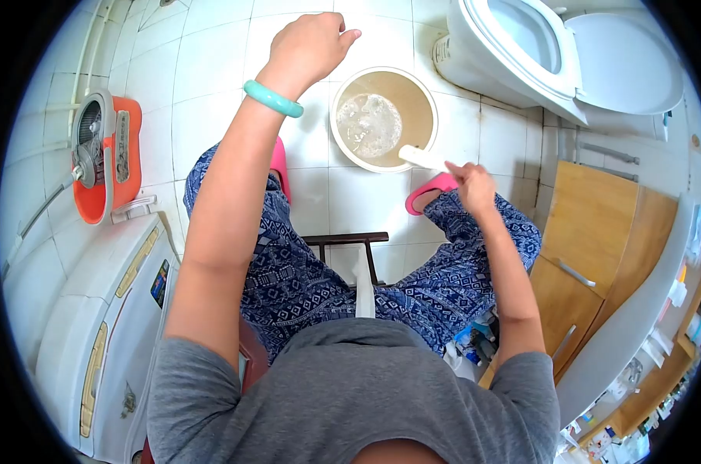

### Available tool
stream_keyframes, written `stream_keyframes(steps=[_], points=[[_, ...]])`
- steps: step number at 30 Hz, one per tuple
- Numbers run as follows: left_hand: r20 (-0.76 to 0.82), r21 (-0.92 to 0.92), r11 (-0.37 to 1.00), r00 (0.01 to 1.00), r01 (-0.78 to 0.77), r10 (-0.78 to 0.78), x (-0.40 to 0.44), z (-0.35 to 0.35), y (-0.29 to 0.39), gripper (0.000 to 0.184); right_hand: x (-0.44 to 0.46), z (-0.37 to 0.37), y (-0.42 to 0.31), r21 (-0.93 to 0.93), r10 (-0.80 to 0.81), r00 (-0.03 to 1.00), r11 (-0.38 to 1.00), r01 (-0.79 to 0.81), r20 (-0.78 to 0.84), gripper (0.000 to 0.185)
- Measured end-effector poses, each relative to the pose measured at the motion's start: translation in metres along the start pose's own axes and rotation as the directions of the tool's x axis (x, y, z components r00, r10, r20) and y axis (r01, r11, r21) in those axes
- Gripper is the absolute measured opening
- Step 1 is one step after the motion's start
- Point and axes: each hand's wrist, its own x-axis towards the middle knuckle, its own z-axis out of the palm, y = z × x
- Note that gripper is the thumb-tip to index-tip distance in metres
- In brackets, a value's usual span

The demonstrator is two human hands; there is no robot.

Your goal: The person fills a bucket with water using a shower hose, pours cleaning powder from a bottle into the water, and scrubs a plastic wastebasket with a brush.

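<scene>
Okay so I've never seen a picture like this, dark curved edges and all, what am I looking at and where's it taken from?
There's no machine here, just a person's bare hands. One camera, worn on the head, looks forward and down, so the person's own arms and lap fill the view. On the tiled floor stands a bucket with cloudy liquid inside. The right hand grips a white tool that reaches over the bucket's rim. The left hand is raised and curled; I can't see anything in it.
</scene>
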Motion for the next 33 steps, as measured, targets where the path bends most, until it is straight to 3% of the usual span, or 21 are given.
stream_keyframes(steps=[5,9,12,15,17,21,24,26,28,30,33], points=[[-0.018,0.041,0.999,1.000,-0.002,0.003,-0.003,0.004,-0.004,0.038,0.014,-0.005,-0.010,-0.204,-0.080,0.991,0.977,0.058,-0.104,0.032],[-0.033,0.045,0.999,0.999,0.003,-0.001,-0.001,0.006,-0.005,0.038,0.016,-0.001,-0.023,-0.159,-0.103,0.995,0.982,0.102,0.000,0.030],[-0.018,0.028,1.000,1.000,0.015,-0.014,-0.001,0.003,-0.001,0.038,0.050,-0.009,-0.019,-0.288,-0.036,0.999,0.957,0.039,0.017,0.027],[0.000,0.022,1.000,1.000,0.021,-0.021,-0.003,0.001,-0.001,0.037,0.103,-0.006,-0.013,-0.379,-0.098,0.992,0.923,0.063,-0.075,0.026],[0.003,0.023,0.999,0.999,0.034,-0.034,-0.003,0.001,-0.003,0.037,0.134,-0.007,-0.015,-0.421,-0.264,0.957,0.886,0.193,-0.117,0.028],[-0.007,0.048,0.998,0.999,0.042,-0.042,-0.003,0.003,-0.005,0.037,0.169,-0.020,-0.020,-0.455,-0.444,0.888,0.819,0.348,-0.120,0.031],[0.053,0.028,0.996,0.995,0.085,-0.087,-0.004,-0.001,-0.004,0.037,0.162,-0.016,-0.026,-0.450,-0.469,0.875,0.812,0.373,-0.121,0.034],[0.049,0.042,0.995,0.994,0.093,-0.095,-0.005,-0.003,-0.002,0.036,0.146,0.011,-0.037,-0.429,-0.280,0.960,0.868,0.250,-0.007,0.033],[0.049,0.053,0.993,0.993,0.107,-0.110,-0.009,-0.004,-0.001,0.036,0.136,0.026,-0.068,-0.270,-0.014,0.959,0.958,0.094,0.284,0.029],[0.026,0.039,0.996,0.996,0.080,-0.081,-0.011,-0.003,-0.002,0.036,0.138,0.074,-0.075,-0.208,-0.051,0.894,0.965,0.159,0.445,0.027],[0.056,0.023,0.992,0.991,0.123,-0.125,-0.011,-0.009,-0.001,0.035,0.150,0.127,-0.080,-0.123,-0.025,0.844,0.987,0.107,0.536,0.029]])
